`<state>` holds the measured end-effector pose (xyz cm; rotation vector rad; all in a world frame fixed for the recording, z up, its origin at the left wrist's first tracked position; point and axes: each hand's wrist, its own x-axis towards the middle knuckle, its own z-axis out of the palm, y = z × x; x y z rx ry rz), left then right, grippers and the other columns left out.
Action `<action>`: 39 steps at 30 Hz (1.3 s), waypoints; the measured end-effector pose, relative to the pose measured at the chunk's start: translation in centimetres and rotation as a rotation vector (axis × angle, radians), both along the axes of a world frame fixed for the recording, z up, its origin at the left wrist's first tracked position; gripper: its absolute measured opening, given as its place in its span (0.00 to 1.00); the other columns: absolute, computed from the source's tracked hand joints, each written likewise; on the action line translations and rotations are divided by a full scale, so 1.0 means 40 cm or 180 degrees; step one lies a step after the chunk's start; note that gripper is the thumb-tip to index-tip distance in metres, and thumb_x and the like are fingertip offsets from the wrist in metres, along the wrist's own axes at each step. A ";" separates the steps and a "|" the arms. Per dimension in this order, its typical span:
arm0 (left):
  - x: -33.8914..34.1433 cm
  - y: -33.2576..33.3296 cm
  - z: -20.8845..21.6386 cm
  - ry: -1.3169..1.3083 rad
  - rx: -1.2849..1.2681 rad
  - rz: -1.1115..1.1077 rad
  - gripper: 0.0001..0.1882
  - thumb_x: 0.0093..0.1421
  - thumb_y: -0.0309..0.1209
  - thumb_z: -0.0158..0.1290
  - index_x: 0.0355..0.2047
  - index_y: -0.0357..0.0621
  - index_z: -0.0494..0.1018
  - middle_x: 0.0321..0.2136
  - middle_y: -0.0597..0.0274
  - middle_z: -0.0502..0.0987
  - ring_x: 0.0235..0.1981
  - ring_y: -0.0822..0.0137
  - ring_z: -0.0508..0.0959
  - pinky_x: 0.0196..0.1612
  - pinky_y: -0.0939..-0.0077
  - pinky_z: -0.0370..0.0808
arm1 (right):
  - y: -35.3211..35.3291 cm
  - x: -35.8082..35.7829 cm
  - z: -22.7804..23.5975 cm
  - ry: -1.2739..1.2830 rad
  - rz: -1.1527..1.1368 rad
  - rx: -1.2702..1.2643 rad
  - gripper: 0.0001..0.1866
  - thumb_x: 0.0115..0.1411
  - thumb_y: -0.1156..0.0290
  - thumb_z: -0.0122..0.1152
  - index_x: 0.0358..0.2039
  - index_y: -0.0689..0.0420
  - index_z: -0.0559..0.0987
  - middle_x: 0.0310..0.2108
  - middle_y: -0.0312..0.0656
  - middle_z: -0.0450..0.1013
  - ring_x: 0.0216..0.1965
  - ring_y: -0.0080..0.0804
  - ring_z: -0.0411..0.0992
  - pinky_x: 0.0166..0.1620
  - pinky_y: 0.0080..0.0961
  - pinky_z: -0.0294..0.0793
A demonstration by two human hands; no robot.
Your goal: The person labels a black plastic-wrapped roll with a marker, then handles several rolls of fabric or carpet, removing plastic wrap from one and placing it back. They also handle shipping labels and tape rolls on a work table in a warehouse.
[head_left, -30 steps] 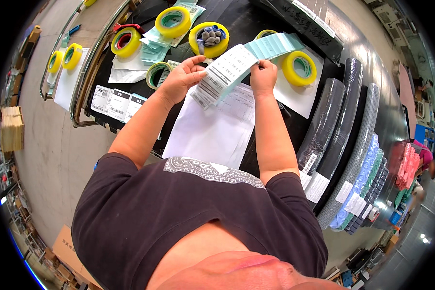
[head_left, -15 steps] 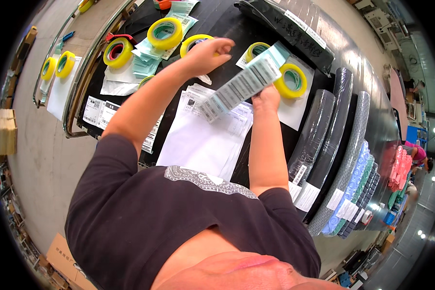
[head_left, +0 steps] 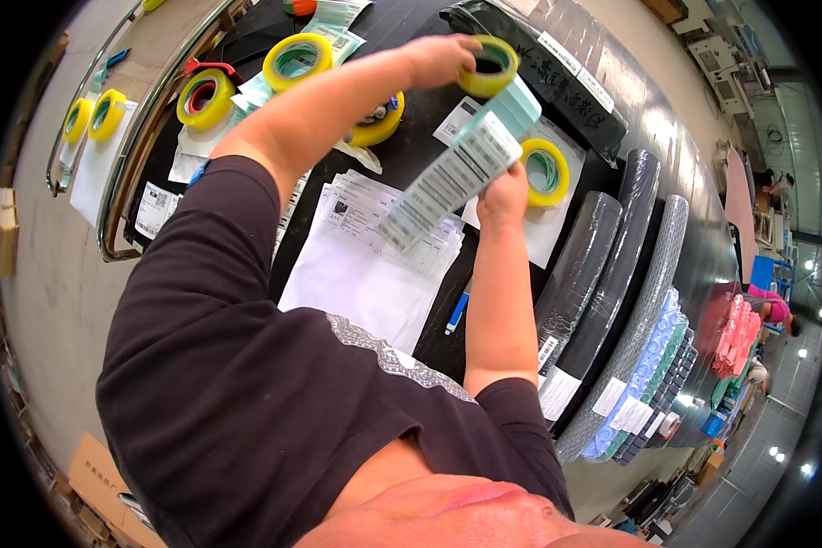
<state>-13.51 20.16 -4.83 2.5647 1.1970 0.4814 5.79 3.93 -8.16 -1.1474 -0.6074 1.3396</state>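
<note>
At the far side of the black table, my left hand (head_left: 443, 60) is closed on the near-side rim of a yellow tape roll (head_left: 511, 71). My right hand (head_left: 504, 194) grips a strip of printed barcode labels (head_left: 452, 183), a pale green folded stack that slants down over the papers. The strip's upper end (head_left: 519, 105) lies just below the held roll. Close to my right hand, another yellow tape roll (head_left: 559, 173) rests on white paper. Under the strip's lower end is a spread of printed white sheets (head_left: 361, 283).
Further tape rolls (head_left: 297, 62) and labels lie to the left. A black wrapped package (head_left: 557, 78) sits at the back. On the right are black wrapped rolls (head_left: 580, 265), a grey roll (head_left: 644, 329) and folded coloured goods (head_left: 732, 338). A blue marker (head_left: 457, 312) lies by my right forearm.
My left hand has moved right and away from me and taken hold of a tape roll that lay on the table. The right hand still holds the labels, barely shifted.
</note>
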 end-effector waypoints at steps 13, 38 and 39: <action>-0.019 -0.049 0.056 0.0209 0.0007 0.0045 0.13 0.58 0.25 0.57 0.44 0.47 0.79 0.57 0.60 0.71 0.52 0.57 0.76 0.58 0.70 0.71 | 0.187 -0.004 -0.077 -0.3911 -0.0130 -0.0796 0.27 0.53 0.64 0.67 0.50 0.66 0.72 0.44 0.55 0.76 0.44 0.49 0.76 0.45 0.35 0.76; -0.016 -0.128 0.035 -0.0167 0.0650 -0.0556 0.11 0.56 0.29 0.51 0.40 0.44 0.77 0.43 0.55 0.76 0.48 0.55 0.73 0.54 0.63 0.70 | -0.058 0.010 -0.005 -0.3126 0.0012 0.0520 0.20 0.54 0.69 0.65 0.45 0.64 0.76 0.43 0.49 0.72 0.38 0.39 0.72 0.48 0.33 0.72; -0.039 -0.167 0.056 -0.0299 0.0754 -0.0772 0.11 0.56 0.25 0.51 0.40 0.42 0.76 0.45 0.52 0.77 0.48 0.52 0.75 0.53 0.64 0.72 | -0.115 0.033 0.017 -0.3359 -0.0032 0.0690 0.19 0.54 0.69 0.65 0.45 0.63 0.76 0.42 0.48 0.72 0.37 0.37 0.73 0.47 0.32 0.72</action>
